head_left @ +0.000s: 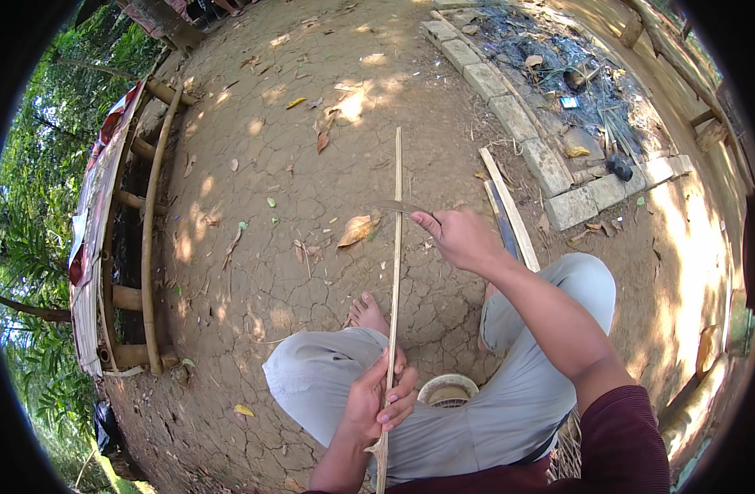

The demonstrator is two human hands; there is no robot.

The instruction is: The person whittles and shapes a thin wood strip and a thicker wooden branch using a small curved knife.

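Observation:
A long thin bamboo strip runs from my lap out over the cracked dirt ground, pointing away from me. My left hand grips its near end, resting on my left knee in grey trousers. My right hand is farther out and holds a knife by its handle. The blade lies across the strip, about at its middle. My bare left foot shows beside the strip.
Flat wooden slats lie on the ground right of my hand. A row of concrete blocks borders an ash pit at the upper right. A bamboo frame stands at the left. A round woven object sits between my legs. Dry leaves are scattered about.

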